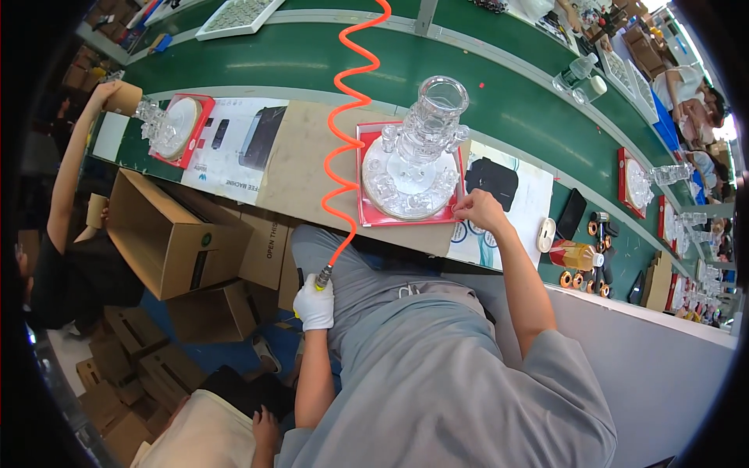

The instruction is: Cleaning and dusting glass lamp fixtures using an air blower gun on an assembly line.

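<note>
My left hand (314, 307), in a white glove, hangs low by my thigh. It is closed around an air gun (320, 286), mostly hidden by the glove, with an orange coiled hose (337, 204) running up from it. At the bench my bare right hand (481, 209) has its fingertips pinched together at the near right corner of a red shallow box (374, 215). Whatever lies between those fingers is too small to make out. In the box sits a round pale disc (382, 199) with clear glass-like pieces around it and a tall clear vessel (437, 113) standing on it.
Right of the box lie a black pouch (493, 181), a bottle of amber drink (576, 254) and several copper-coloured rolls (576, 281). On the left, a person's arm (69, 168) holds a cardboard tube (125, 99) by another red box (195, 129). Open cartons (160, 242) stand below.
</note>
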Tool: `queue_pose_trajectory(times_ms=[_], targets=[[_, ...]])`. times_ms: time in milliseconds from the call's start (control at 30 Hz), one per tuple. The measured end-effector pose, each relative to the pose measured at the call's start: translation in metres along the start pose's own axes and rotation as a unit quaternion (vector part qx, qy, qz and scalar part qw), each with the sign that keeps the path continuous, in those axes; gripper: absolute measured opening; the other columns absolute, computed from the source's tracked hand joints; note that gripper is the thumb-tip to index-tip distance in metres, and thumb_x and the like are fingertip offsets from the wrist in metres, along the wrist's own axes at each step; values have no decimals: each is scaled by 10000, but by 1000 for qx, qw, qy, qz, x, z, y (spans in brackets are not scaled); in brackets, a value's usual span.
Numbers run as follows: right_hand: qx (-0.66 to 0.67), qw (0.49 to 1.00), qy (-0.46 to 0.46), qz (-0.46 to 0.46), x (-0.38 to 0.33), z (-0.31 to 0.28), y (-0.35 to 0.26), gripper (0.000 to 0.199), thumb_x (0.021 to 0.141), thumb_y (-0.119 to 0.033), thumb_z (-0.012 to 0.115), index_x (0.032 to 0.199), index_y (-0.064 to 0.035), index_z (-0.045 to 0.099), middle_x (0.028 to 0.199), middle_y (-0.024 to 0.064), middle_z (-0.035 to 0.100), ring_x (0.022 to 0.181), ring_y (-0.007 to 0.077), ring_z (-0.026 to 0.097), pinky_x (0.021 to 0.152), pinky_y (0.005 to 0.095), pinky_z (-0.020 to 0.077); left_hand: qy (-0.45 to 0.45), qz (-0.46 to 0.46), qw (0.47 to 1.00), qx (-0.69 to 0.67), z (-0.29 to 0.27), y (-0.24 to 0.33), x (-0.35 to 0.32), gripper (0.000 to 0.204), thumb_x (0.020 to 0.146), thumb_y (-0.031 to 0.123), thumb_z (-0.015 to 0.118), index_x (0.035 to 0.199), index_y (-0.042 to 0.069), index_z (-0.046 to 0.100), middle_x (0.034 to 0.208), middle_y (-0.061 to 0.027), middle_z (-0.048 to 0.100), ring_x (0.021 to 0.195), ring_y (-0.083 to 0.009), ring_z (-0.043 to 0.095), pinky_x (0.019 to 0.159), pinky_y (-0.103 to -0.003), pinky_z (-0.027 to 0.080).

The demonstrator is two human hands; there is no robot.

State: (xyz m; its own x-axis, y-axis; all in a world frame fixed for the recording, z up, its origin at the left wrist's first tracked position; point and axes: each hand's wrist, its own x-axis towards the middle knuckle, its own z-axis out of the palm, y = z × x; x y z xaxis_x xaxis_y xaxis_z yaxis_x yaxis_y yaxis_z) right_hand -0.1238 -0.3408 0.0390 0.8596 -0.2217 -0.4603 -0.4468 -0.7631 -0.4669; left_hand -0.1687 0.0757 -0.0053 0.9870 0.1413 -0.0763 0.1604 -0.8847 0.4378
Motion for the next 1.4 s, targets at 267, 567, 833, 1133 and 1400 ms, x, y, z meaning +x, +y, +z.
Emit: queue_pose_trajectory(times_ms=[267,567,833,1133,1400], targets=[[-105,986,-45,-122,23,-14,6,157,764,-253,698,843,-130,757,795,94,706,748,260,670,686,361,517,-1,1,1000,11,2,-2,-1,191,783,310,666,780,129,606,656,-159,630,648,-385,627,575,-496,475],[-196,952,-141,-187,19,-24,-15,175,813,-239,654,896,-100,720,800,103,699,744,287,663,683,391,519,-3,1,1000,13,1,-1,1,204,785,317,673,766,126,604,655,-159,630,642,-384,626,576,-494,477],[-197,925,-236,-222,25,-16,-15,169,812,-197,631,917,-104,727,802,117,696,760,291,672,694,390,523,-8,-11,1000,0,0,0,3,195,781,310,675,772,127,609,655,-153,628,648,-377,626,582,-485,477],[-282,880,-225,-308,26,-20,-24,167,811,-207,640,890,-65,678,763,135,670,765,322,660,685,421,521,-19,-20,1000,7,1,-4,1,199,780,313,673,788,124,612,669,-163,630,663,-382,626,590,-485,479],[-341,820,-169,-428,22,-18,-13,234,860,-266,582,906,-44,528,650,135,619,644,332,638,576,443,485,-11,-9,1000,16,-2,3,1,242,809,336,676,782,101,624,656,-166,620,654,-387,618,584,-468,470]])
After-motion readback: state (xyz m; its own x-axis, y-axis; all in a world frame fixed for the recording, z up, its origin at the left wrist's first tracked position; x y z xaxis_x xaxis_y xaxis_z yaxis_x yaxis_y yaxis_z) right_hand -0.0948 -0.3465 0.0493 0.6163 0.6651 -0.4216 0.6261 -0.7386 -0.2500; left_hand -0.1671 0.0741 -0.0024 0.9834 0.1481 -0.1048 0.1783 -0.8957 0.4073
